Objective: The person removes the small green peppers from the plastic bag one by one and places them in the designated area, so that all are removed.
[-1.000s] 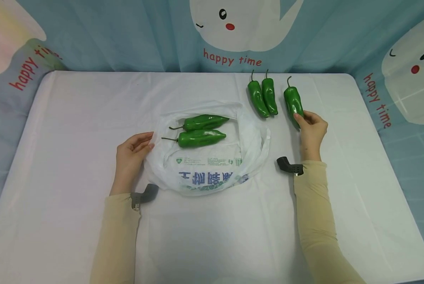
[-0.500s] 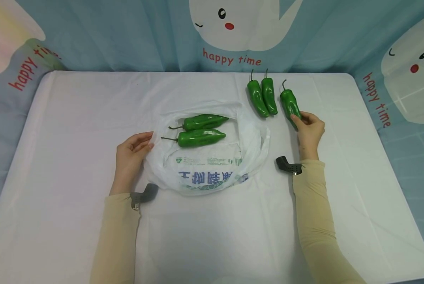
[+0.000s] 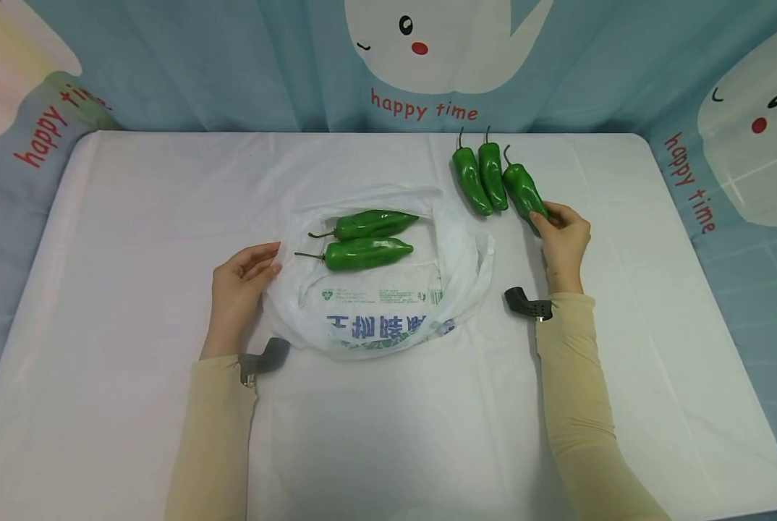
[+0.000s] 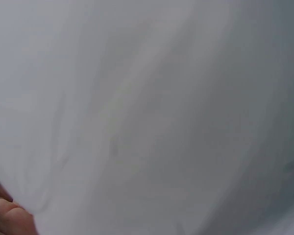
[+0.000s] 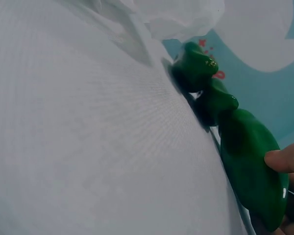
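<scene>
My right hand (image 3: 566, 235) pinches the lower end of a green pepper (image 3: 522, 189), whose stem points away and to the left. Two more green peppers (image 3: 471, 181) lie side by side just left of it, near the back edge. In the right wrist view the held pepper (image 5: 252, 166) shows large, with the thumb on its side. A white plastic bag (image 3: 460, 246) lies at the centre with its mouth spread wide, two peppers (image 3: 369, 253) inside. At its left rim, my left hand (image 3: 239, 289) holds the plastic between thumb and fingers. Plastic (image 4: 137, 117) fills most of the left wrist view.
Under everything is a white-covered table (image 3: 388, 427). A blue curtain (image 3: 232, 65) with printed figures hangs behind it and along both sides. Black camera mounts (image 3: 527, 304) sit on the wrists over beige sleeves.
My right hand has shifted slightly left, swinging the pepper's stem end left until it lies close to the other two. The left hand and the bag have stayed put.
</scene>
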